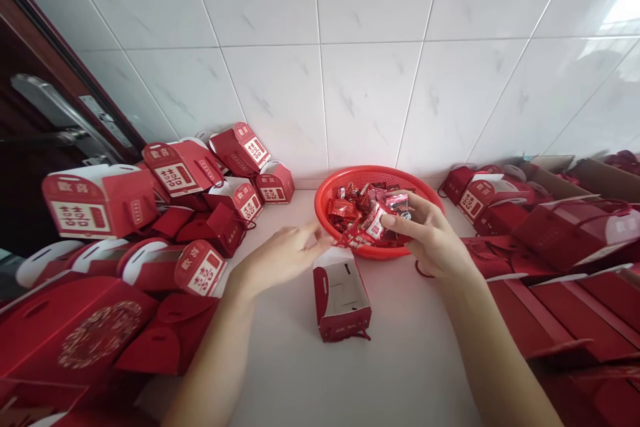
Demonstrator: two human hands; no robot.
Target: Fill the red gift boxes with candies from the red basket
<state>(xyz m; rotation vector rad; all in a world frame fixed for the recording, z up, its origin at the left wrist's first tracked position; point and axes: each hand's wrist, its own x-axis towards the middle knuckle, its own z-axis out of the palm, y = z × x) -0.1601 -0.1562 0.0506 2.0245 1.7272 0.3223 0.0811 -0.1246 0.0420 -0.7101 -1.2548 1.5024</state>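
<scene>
A red plastic basket [417, 181] holding wrapped sweets stands against the wall. Over its right side, my right hand [430, 233] is closed on several wrapped sweets [376, 223], thumb and fingers pressed round them. My left hand [290, 250] is at the basket's front left edge, its fingertips on the end of a red wrapper [350, 237] that reaches across from the sweets. Just in front of the basket, an open red box [344, 300] with a pale inside lies on the white table, its cord at the near end. No sweets show inside the box.
Red boxes [175, 170] with white labels are piled on the left, up to the tiled wall. More red boxes [575, 230] crowd the right side, with open brown cartons [607, 177] behind them. A dark door with a metal handle [55, 103] is at the far left.
</scene>
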